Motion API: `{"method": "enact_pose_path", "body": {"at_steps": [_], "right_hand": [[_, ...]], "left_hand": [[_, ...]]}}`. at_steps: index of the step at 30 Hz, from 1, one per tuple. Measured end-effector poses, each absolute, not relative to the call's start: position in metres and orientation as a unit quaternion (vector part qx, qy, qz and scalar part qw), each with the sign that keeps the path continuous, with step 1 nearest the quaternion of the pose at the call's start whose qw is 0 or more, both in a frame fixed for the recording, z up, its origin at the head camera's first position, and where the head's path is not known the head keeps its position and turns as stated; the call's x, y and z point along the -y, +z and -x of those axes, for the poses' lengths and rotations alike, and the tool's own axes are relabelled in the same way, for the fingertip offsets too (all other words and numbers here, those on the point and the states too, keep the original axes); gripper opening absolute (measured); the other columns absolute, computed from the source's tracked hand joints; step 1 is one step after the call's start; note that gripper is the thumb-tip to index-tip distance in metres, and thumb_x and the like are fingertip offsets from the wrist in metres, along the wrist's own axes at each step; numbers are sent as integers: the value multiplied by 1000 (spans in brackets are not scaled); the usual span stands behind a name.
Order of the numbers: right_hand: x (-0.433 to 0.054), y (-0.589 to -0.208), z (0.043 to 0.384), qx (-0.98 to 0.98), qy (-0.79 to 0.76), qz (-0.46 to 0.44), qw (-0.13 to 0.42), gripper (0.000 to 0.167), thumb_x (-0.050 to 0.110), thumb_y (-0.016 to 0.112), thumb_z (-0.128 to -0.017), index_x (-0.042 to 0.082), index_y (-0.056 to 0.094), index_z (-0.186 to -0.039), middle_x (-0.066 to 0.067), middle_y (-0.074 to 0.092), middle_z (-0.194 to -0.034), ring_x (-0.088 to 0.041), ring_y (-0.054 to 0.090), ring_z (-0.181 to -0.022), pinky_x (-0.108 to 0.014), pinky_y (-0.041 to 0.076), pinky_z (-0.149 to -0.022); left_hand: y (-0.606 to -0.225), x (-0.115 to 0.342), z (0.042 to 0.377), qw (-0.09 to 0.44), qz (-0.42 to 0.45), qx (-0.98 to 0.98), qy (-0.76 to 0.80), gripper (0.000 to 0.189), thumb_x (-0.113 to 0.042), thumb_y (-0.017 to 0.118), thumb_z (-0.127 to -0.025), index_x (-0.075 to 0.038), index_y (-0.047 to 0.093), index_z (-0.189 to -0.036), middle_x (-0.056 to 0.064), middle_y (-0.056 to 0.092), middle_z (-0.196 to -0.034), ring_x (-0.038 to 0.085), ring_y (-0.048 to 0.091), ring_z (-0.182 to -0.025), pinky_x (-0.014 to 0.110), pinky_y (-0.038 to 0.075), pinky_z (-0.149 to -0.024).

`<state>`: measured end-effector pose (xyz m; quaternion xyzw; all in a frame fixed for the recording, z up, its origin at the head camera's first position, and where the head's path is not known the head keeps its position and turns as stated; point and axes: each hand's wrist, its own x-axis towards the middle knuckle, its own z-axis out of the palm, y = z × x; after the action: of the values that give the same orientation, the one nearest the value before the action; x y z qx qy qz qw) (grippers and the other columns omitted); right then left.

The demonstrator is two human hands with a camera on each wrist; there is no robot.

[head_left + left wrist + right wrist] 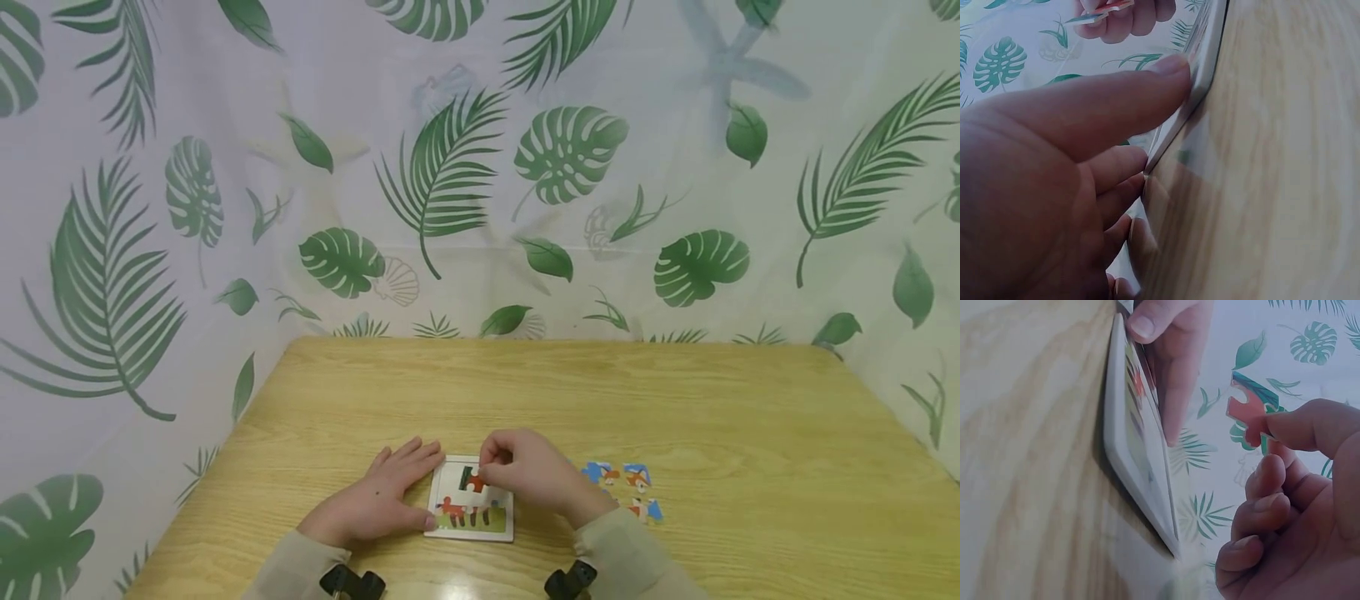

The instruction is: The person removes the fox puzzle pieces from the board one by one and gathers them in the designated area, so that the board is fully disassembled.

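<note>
A jigsaw puzzle piece (pixel 473 480), red with a dark green striped part, is pinched between the thumb and index finger of my right hand (pixel 534 473). In the right wrist view the puzzle piece (pixel 1249 414) hangs above the white-rimmed puzzle board (pixel 1112 425); that hand's other fingers are curled. My left hand (pixel 378 498) rests along the left side of the puzzle board (pixel 450 477), its fingers fairly straight and its thumb (pixel 1147 87) on the near left corner. The board's lower part shows a red animal with dark legs on green; its upper part is white.
Several loose puzzle pieces (pixel 637 475), blue, orange and white, lie on the wooden table (pixel 360 400) to the right, partly behind my right forearm. A leaf-patterned cloth (pixel 465 300) hangs behind the table. Black devices (pixel 352 582) sit on both wrists.
</note>
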<state>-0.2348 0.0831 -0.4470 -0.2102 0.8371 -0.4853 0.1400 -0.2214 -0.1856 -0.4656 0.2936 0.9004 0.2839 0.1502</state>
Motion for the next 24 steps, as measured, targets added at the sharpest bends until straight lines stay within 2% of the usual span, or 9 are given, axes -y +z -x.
{"method": "enact_pose_path", "body": {"at_steps": [10, 24], "right_hand": [[-101, -442, 232, -853, -465, 197, 130, 8, 18, 68, -92, 14, 68, -85, 3, 66, -80, -16, 54, -70, -31, 44, -59], [-125, -437, 231, -866, -444, 187, 130, 9, 18, 68, -94, 14, 67, -85, 2, 63, -79, -17, 53, -72, -31, 42, -59]], "left_hand": [[-468, 186, 223, 154, -291, -900, 287, 88, -46, 73, -89, -9, 35, -158, 8, 28, -164, 33, 10, -154, 62, 1, -119], [-468, 187, 224, 150, -296, -900, 283, 86, -46, 73, -90, -11, 35, -159, 9, 26, -165, 34, 9, -154, 62, -1, -119]]}}
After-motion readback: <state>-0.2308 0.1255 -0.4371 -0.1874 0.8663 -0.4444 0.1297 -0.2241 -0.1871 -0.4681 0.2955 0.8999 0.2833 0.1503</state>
